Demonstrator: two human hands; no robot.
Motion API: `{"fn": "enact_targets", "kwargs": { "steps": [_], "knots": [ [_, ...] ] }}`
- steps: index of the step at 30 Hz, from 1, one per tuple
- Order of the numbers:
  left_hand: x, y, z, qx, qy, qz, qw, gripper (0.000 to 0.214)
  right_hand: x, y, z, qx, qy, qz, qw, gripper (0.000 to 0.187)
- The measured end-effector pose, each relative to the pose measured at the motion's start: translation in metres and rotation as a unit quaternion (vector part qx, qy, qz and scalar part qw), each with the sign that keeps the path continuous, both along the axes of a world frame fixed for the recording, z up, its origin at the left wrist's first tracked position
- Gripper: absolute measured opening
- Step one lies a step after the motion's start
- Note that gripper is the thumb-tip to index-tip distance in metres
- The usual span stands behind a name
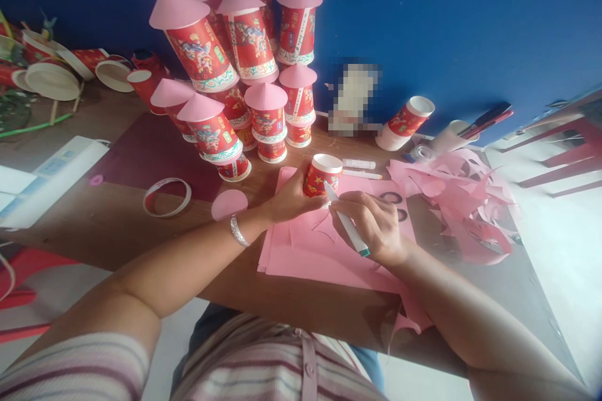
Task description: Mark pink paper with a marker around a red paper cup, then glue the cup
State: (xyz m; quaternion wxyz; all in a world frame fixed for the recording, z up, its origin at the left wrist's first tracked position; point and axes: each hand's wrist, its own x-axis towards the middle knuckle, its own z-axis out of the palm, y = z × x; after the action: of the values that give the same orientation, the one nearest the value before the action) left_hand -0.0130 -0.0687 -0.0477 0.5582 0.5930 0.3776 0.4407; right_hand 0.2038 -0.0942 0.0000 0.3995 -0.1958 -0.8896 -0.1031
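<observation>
My left hand point(295, 195) is wrapped around a small red printed paper cup point(315, 183) with a white rim, held over a stack of pink paper point(301, 250). Between the fingers of my right hand point(369, 222) is a white marker point(350, 230) with a green end toward me. Its tip points at the lower side of the cup; whether it touches cannot be made out. Scissors point(399, 207) lie partly hidden behind my right hand, their handle loops showing. A capped marker point(360, 164) and another pen-like marker point(362, 174) rest just behind the cup.
Several red cup towers with pink cone tops point(254, 44) stand along the blue wall. Pink paper scraps point(470, 200) pile up at right, near a pen holder point(454, 136) and a red-and-white cup point(409, 119). A paper ring point(167, 196) and pink disc point(229, 205) lie at left.
</observation>
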Motion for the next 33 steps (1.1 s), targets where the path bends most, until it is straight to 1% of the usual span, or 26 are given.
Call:
{"fn": "enact_targets", "kwargs": {
  "steps": [3,9,13,17,22,33],
  "knots": [
    [0.001,0.000,-0.003,0.015,0.010,0.004,1.000,0.067,0.000,0.000,0.001,0.000,-0.004,-0.001,1.000,0.021],
    [0.002,-0.001,-0.004,0.013,0.019,0.012,1.000,0.070,0.000,0.001,-0.002,-0.010,0.007,-0.014,1.000,0.026],
    [0.001,0.000,-0.005,0.015,0.005,0.011,1.000,0.070,0.000,0.000,-0.002,-0.027,-0.001,-0.009,1.000,0.026],
    [0.000,0.000,-0.002,0.002,-0.003,0.008,1.000,0.070,-0.001,-0.001,0.000,-0.033,-0.011,0.003,0.999,0.025],
    [-0.001,0.001,0.006,-0.022,0.006,0.022,0.999,0.066,-0.001,0.000,-0.001,-0.030,-0.013,-0.003,0.999,0.024],
    [-0.001,0.003,0.007,-0.051,-0.036,0.016,0.998,0.060,0.000,0.001,-0.009,-0.014,-0.008,-0.021,1.000,0.021]
  ]
}}
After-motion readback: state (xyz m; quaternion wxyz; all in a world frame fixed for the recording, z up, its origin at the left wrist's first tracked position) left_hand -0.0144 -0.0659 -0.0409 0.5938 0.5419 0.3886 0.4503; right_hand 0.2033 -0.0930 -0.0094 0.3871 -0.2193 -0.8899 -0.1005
